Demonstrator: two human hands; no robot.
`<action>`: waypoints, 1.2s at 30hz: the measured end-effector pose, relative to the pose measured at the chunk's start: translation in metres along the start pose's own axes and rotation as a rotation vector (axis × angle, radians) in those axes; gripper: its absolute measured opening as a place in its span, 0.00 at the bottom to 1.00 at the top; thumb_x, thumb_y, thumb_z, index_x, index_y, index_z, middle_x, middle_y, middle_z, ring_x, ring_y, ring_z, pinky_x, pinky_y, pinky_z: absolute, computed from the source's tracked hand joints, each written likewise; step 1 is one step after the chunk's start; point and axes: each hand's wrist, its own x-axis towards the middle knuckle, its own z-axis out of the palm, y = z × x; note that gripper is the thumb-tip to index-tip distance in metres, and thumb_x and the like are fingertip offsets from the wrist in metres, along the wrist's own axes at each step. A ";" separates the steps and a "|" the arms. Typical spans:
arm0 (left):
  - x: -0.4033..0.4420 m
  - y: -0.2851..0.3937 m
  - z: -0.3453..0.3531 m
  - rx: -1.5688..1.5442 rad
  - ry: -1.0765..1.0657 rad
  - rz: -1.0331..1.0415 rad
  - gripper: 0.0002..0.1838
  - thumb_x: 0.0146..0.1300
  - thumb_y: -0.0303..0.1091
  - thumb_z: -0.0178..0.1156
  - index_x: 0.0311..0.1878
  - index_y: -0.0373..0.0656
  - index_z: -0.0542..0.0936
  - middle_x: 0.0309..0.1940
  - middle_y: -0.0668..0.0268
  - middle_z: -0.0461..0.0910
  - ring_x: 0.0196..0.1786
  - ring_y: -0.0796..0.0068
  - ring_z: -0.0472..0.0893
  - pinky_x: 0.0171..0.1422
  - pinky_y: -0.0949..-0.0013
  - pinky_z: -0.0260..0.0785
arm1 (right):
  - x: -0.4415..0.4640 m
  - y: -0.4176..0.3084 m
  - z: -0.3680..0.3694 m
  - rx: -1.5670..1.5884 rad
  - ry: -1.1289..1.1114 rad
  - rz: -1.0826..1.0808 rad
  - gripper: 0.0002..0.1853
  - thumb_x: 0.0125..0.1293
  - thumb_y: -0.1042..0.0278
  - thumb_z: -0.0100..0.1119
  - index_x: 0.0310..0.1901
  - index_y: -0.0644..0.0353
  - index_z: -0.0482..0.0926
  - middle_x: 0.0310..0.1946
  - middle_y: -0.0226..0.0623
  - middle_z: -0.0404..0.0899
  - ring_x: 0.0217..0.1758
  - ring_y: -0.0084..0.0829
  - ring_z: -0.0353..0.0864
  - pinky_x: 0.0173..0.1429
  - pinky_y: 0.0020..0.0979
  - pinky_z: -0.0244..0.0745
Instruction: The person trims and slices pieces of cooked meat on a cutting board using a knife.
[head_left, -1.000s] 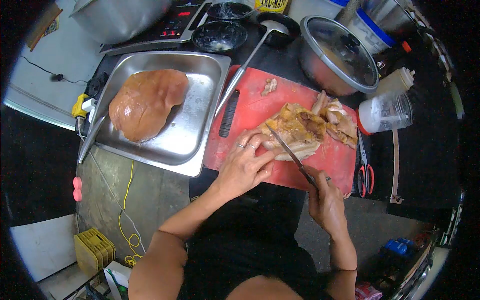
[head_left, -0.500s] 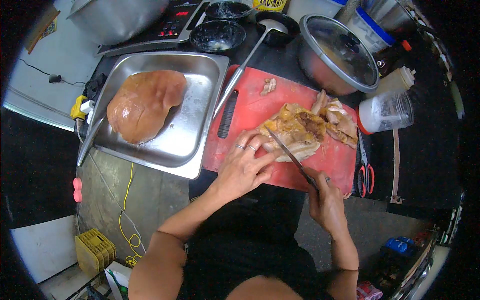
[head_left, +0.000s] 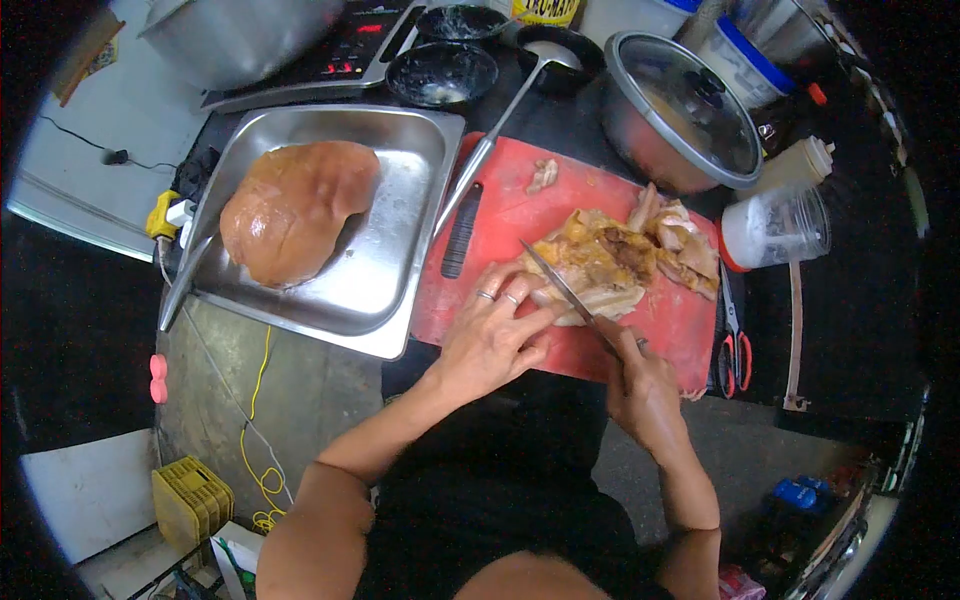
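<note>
A cooked piece of meat with a yellowish, browned top [head_left: 607, 243] lies on the red cutting board [head_left: 495, 205]. My left hand [head_left: 497, 325], with two rings on it, presses bent fingers on the near left end of this meat. In my right hand [head_left: 645, 382] is the handle of a knife [head_left: 568, 287]. Its blade points up and left across the meat, close to my left fingertips. Cut pieces of meat [head_left: 688, 250] lie against the right end, and a small scrap [head_left: 542, 176] sits farther back on the board.
Left of the board, a steel tray [head_left: 385, 290] holds a large smooth brown slab [head_left: 298, 208]. A ladle [head_left: 490, 140] leans between tray and board. Red-handled scissors [head_left: 735, 355], a clear jar [head_left: 775, 232] and a lidded pot [head_left: 685, 110] stand right; black bowls [head_left: 440, 75] sit behind.
The knife and my right hand have shifted slightly left over the meat. My left hand keeps its place on the meat, and the whole view has moved a little.
</note>
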 end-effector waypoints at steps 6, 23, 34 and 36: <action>0.001 0.000 0.001 -0.009 0.010 -0.002 0.17 0.47 0.32 0.66 0.44 0.47 0.82 0.50 0.57 0.70 0.59 0.50 0.67 0.63 0.51 0.64 | 0.005 0.000 0.003 -0.020 0.008 -0.018 0.24 0.58 0.82 0.51 0.57 0.54 0.70 0.41 0.50 0.79 0.39 0.54 0.80 0.39 0.47 0.76; 0.006 0.005 -0.001 0.057 0.052 0.003 0.18 0.47 0.32 0.66 0.45 0.46 0.82 0.47 0.61 0.74 0.55 0.55 0.71 0.60 0.56 0.68 | -0.014 0.010 0.004 -0.069 0.027 -0.030 0.27 0.55 0.83 0.51 0.59 0.54 0.69 0.40 0.49 0.77 0.36 0.53 0.80 0.34 0.48 0.75; 0.007 0.008 -0.003 0.038 0.007 -0.024 0.18 0.49 0.33 0.66 0.46 0.45 0.81 0.49 0.58 0.73 0.57 0.53 0.71 0.61 0.55 0.67 | -0.017 0.012 0.013 -0.134 0.023 -0.056 0.32 0.54 0.78 0.53 0.64 0.51 0.64 0.45 0.50 0.76 0.31 0.53 0.81 0.31 0.48 0.78; 0.007 0.008 -0.003 0.035 0.010 -0.013 0.18 0.49 0.33 0.65 0.46 0.45 0.81 0.48 0.58 0.73 0.57 0.53 0.71 0.61 0.55 0.67 | -0.027 0.013 0.004 -0.110 0.026 -0.029 0.26 0.58 0.78 0.53 0.60 0.52 0.68 0.42 0.48 0.76 0.31 0.53 0.80 0.31 0.47 0.76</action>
